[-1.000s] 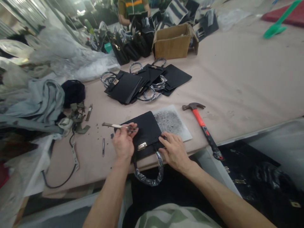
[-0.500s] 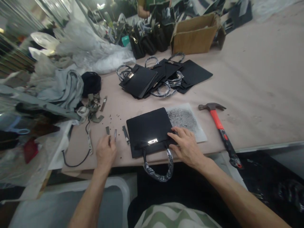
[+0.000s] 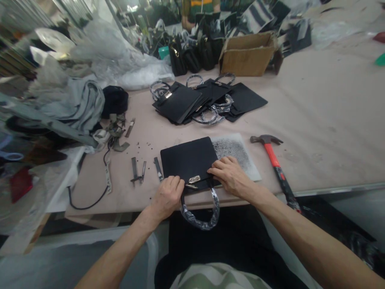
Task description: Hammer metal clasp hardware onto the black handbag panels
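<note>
A black handbag panel [image 3: 188, 156] lies flat at the table's front edge, its plastic-wrapped handle [image 3: 200, 225] hanging toward me. Near its lower edge sits a shiny metal clasp [image 3: 194, 179], with a slim metal piece [image 3: 191, 186] just below. My left hand [image 3: 169, 192] is closed at the panel's lower left, by the handle's base; its fingertips are partly hidden. At the lower right, my right hand [image 3: 230, 175] grips the panel with curled fingers. Left of the panel lie small metal punches [image 3: 134, 170]. A white board with black marks [image 3: 237, 152] extends beneath it.
A claw hammer [image 3: 273, 156] with a red and black handle lies to the right. Beyond the panel are stacked black bag panels [image 3: 180, 102] and a cardboard box [image 3: 248, 56]. Scraps and plastic [image 3: 120, 136] crowd the left. Another person [image 3: 186, 20] is partly visible at the back.
My left hand has moved right, from the metal punches to the panel's lower left. My right hand has shifted slightly inward. The slim metal piece now shows below the clasp.
</note>
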`<state>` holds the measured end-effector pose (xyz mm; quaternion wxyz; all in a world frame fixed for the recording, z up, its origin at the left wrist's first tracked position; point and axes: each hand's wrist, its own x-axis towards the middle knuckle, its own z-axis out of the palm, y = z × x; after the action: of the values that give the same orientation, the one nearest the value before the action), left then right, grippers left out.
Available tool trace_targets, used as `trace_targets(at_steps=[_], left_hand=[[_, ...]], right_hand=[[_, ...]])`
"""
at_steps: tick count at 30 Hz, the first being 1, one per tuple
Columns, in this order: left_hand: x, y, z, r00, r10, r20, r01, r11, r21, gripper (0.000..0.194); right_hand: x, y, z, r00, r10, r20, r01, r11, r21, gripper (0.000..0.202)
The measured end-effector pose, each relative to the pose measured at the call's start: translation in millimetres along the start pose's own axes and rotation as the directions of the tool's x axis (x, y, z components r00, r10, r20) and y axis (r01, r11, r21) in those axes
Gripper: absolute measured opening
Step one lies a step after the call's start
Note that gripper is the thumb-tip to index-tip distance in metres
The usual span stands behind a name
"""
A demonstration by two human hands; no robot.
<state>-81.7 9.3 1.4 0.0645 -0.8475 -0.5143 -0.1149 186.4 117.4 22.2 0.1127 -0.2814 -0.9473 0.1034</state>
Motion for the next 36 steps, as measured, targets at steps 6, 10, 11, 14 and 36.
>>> trace_targets(at_steps=[6, 10, 11, 14, 36], left_hand=[[-38, -17, 17.9, 0.954, -0.043, -0.298, -0.065, 0.936, -0.345, 0.038], [-48, -15, 21.9, 0.947, -0.089, -0.308, -0.051, 0.907, -0.418, 0.04], [-48, -14, 21.7, 0.947, -0.094, -0.307, -0.049, 0.903, -0.427, 0.04], [-44, -8, 21.2, 0.943, -0.136, -0.304, -0.016, 0.894, -0.449, 0.039], [14, 42, 32.8, 0.694, -0.708, -0.13, 0.496, 0.601, -0.626, 0.039]], right_hand=[[-5, 11, 16, 0.987, -0.128, -0.097, 0.145, 0.972, 0.184, 0.035], [-6, 17, 20, 0.974, -0.132, -0.186, 0.19, 0.921, 0.339, 0.033], [-5, 17, 20, 0.97, -0.136, -0.2, 0.202, 0.911, 0.36, 0.033], [-4, 16, 18, 0.963, -0.146, -0.225, 0.225, 0.897, 0.38, 0.031], [-45, 8, 21, 0.939, 0.091, -0.332, -0.014, 0.974, 0.227, 0.025]])
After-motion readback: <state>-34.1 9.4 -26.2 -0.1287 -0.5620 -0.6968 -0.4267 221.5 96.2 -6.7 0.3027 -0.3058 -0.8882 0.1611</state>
